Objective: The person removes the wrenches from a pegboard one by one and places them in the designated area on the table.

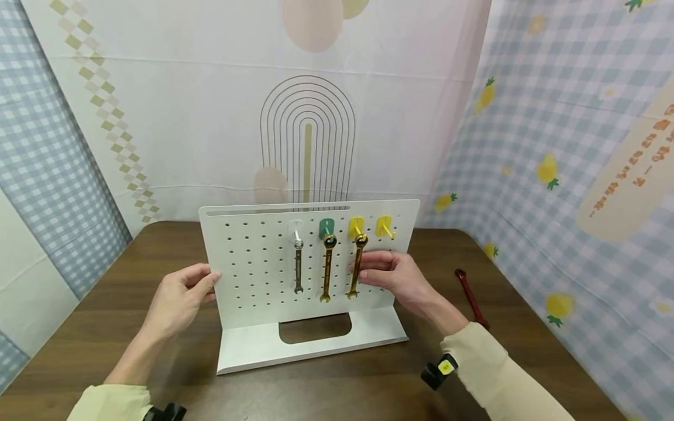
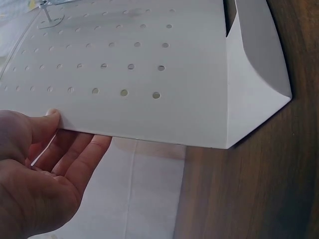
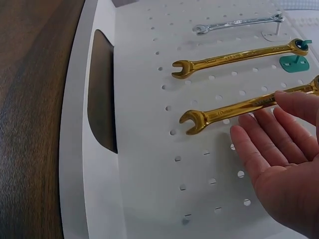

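A white pegboard (image 1: 253,316) stands upright on its flat base. My left hand (image 1: 176,301) grips its left edge, thumb on the front face and fingers behind. On the board's right side, my right hand (image 1: 402,280) holds a gold combination wrench (image 1: 356,266) between thumb and fingers. The ring end of that wrench is at a yellow hook (image 1: 356,225). Beside it, another gold wrench (image 1: 327,269) hangs from a green hook (image 1: 326,225), and a smaller silver wrench (image 1: 298,269) from a white hook (image 1: 295,227). The rightmost yellow hook (image 1: 384,223) is bare.
A red wrench (image 1: 470,298) lies on the brown wooden table (image 1: 295,397), right of the board and beyond my right forearm. Patterned cloth (image 1: 210,117) hangs behind and at both sides of the table. The board's base has a wide cutout.
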Tool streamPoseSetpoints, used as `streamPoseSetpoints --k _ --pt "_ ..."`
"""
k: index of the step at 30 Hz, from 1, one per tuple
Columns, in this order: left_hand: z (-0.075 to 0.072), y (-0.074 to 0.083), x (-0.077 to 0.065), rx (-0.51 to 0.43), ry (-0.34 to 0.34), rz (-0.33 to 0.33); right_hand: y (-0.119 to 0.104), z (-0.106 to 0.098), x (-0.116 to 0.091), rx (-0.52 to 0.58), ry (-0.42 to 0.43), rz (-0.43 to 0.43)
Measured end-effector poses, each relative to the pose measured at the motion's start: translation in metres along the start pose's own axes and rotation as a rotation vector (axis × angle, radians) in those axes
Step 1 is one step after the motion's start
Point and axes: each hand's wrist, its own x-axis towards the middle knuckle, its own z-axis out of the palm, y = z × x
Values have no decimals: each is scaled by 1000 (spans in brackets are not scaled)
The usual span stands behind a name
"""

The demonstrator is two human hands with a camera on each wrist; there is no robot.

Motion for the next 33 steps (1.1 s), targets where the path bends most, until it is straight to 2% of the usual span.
streamPoseSetpoints --k 13,33 --pt "0 0 0 -9 -4 1 -3 9 -1 28 -51 -32" --pt "1 -4 -1 -1 -1 7 -9 12 -17 59 -41 -20"
